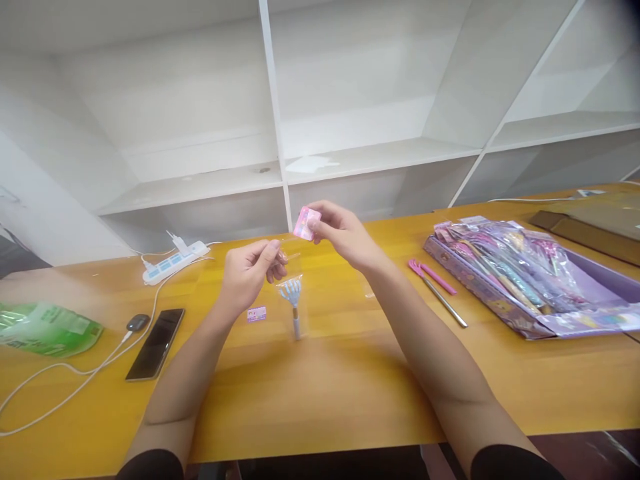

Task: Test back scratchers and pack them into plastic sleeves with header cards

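My right hand [340, 230] pinches a small pink printed card [307, 223] between thumb and fingers, raised above the table. Close by on its left, my left hand [255, 263] has thumb and fingers pressed together on a bit of clear plastic wrapper [293, 257], most of it hidden or too faint to make out. Below the hands lies a small blue hand-shaped back scratcher [291, 293] with a grey handle, in a clear bag. Another pink and purple card [257, 314] rests flat to its left.
On the right, a purple display box [480, 288] holds several bagged items. Beside it lie a pink-headed metal rod [445, 300] and a pink piece [439, 278]. Leftward are a phone [156, 343], an earbud case [137, 323], white cables, a power strip [175, 262] and a green bag [50, 329].
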Tool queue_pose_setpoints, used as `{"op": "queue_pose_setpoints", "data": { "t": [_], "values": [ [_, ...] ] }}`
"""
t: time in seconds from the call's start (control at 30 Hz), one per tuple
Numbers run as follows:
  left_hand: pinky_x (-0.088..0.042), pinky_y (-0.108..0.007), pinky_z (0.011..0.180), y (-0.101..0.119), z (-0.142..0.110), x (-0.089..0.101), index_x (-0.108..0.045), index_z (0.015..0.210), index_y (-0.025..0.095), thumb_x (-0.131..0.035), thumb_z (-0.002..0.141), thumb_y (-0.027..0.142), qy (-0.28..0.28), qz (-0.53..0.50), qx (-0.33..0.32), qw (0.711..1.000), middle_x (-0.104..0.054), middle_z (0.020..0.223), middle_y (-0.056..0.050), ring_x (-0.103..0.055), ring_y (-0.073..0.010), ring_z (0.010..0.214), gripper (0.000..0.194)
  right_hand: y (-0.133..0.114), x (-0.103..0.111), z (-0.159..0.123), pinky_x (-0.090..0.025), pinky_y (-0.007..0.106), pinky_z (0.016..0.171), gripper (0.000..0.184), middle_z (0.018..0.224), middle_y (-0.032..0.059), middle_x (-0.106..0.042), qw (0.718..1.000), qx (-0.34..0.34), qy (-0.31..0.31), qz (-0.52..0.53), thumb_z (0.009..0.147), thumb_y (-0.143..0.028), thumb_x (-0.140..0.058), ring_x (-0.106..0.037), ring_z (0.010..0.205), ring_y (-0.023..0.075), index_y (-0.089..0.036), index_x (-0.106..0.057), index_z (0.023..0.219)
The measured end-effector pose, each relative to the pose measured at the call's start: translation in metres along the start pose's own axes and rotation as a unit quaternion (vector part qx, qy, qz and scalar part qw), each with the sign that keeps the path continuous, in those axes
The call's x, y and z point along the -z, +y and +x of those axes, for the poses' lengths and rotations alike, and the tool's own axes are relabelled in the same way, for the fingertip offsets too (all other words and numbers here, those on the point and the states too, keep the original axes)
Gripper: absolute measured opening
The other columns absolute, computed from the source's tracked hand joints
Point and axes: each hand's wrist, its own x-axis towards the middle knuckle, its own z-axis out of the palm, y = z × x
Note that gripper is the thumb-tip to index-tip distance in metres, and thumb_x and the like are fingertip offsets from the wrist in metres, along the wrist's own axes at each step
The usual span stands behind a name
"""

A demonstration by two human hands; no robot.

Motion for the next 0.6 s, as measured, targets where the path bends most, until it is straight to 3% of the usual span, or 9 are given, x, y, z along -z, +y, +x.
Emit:
{"op": "queue_pose_setpoints", "data": {
  "t": [0.1,0.23,0.43,0.6],
  "values": [
    [-0.053,-0.024,0.054,-0.004,0.003,-0.001,-0.077,0.081,0.016,-0.066,0.103,0.058,0.001,-0.024,0.004,1.000,-0.073,0.069,-0.005,-0.066,-0.0134,0.057,0.049,-0.014,-0.004,-0.005,-0.059,0.025,0.068,0.042,0.101,0.0027,-0.070,0.998,0.058,0.015,0.022,0.095,-0.050,-0.082,-0.066,0.083,0.0131,-0.022,-0.066,0.121],
    [-0.060,-0.028,0.062,-0.006,0.005,0.000,-0.083,0.094,0.014,-0.067,0.101,0.057,0.005,-0.052,0.014,0.999,-0.080,0.085,-0.010,-0.071,-0.0161,0.067,0.047,-0.020,-0.014,-0.011,-0.059,0.024,0.063,0.045,0.093,-0.0006,-0.064,0.989,0.135,0.046,0.033,0.090,-0.052,-0.088,-0.065,0.076,0.0120,-0.025,-0.057,0.107],
    [-0.066,-0.033,0.072,-0.008,0.005,0.001,-0.085,0.103,0.012,-0.069,0.101,0.055,-0.022,-0.107,0.030,0.994,-0.084,0.099,-0.015,-0.078,-0.0221,0.080,0.046,-0.013,-0.018,-0.015,-0.062,0.029,0.073,0.024,0.099,0.0019,-0.067,0.969,0.241,0.025,-0.054,0.101,-0.040,-0.078,-0.069,0.085,0.0145,-0.024,-0.060,0.106],
    [-0.069,-0.040,0.078,-0.007,0.004,0.000,-0.084,0.099,0.012,-0.067,0.100,0.062,-0.042,-0.147,0.051,0.987,-0.084,0.110,-0.019,-0.082,-0.0294,0.093,0.053,-0.012,-0.015,-0.012,-0.060,0.030,0.073,0.006,0.097,0.0026,-0.072,0.919,0.335,0.003,-0.205,0.109,-0.026,-0.066,-0.069,0.083,0.0143,-0.024,-0.071,0.112]
  ]
}}
